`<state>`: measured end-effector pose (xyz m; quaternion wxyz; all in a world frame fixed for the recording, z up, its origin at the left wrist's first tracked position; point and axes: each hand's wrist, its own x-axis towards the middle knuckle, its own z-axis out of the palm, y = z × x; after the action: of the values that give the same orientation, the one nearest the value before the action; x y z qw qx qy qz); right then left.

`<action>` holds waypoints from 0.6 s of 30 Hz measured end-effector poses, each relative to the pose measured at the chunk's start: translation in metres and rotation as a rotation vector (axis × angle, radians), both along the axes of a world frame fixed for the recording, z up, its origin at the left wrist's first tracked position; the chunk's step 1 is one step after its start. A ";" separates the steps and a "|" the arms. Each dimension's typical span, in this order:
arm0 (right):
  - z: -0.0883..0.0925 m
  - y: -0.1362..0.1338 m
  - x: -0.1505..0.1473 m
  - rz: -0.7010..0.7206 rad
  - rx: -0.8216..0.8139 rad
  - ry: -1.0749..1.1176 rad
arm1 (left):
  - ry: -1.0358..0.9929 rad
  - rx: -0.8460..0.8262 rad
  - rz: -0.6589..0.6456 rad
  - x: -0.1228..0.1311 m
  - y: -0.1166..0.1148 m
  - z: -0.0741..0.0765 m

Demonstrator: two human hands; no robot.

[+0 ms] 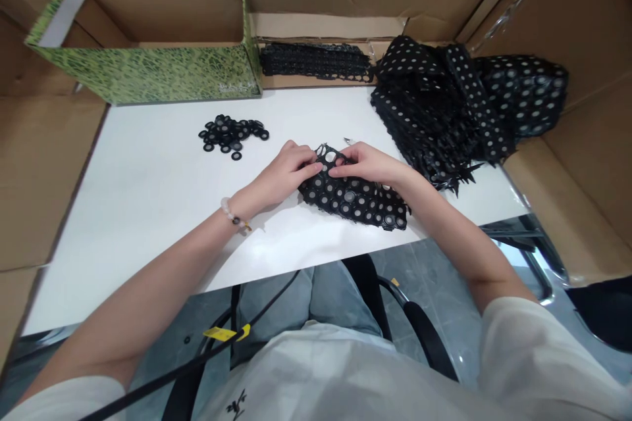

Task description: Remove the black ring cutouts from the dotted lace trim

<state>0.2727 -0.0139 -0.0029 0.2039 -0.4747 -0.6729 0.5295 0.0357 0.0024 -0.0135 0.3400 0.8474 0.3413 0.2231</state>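
Observation:
A black moulded sheet of round rings (349, 197) with pale centres lies tilted on the white table in front of me. At its upper left corner my left hand (291, 168) pinches the edge between thumb and fingers. My right hand (368, 163) grips the same sheet just to the right, its thumb close to the left thumb. White shows through a few holes near my fingertips. Left of the hands is a loose pile of small black rings (227, 133). A thin pointed tip (348, 141) shows behind my right hand; the rest of it is hidden.
A green patterned box (182, 72) stands open at the back left. Stacked black perforated strips (316, 60) lie at the back centre. A big heap of black dotted sheets (444, 105) fills the back right. Cardboard walls (567, 33) enclose the white table (148, 210).

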 end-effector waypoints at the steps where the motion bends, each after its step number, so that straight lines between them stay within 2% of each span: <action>1: 0.000 0.000 0.000 -0.007 -0.002 -0.002 | -0.031 -0.036 0.017 0.000 0.002 -0.002; 4: 0.000 0.001 0.001 -0.038 0.001 0.015 | -0.146 -0.115 0.108 -0.002 0.010 -0.009; 7: -0.001 0.001 0.002 -0.099 -0.019 0.014 | -0.249 -0.126 0.333 -0.011 0.024 -0.012; 10: -0.002 0.001 0.001 -0.124 -0.056 0.010 | -0.338 -0.032 0.581 -0.020 0.033 -0.008; 11: -0.003 0.001 0.000 -0.120 -0.064 0.017 | -0.326 0.027 0.613 -0.021 0.032 -0.005; 13: -0.004 0.000 -0.004 -0.121 -0.071 0.045 | -0.187 0.152 0.572 -0.017 0.024 0.000; 16: -0.006 -0.001 -0.008 -0.127 -0.057 0.078 | 0.171 0.281 0.306 -0.003 0.001 0.005; 18: -0.007 -0.001 -0.008 -0.113 -0.024 0.095 | 0.302 0.325 0.163 0.006 -0.011 0.005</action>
<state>0.2643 -0.0145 -0.0103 0.2594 -0.4886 -0.6284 0.5470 0.0419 -0.0088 -0.0087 0.1250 0.8843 0.4154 0.1727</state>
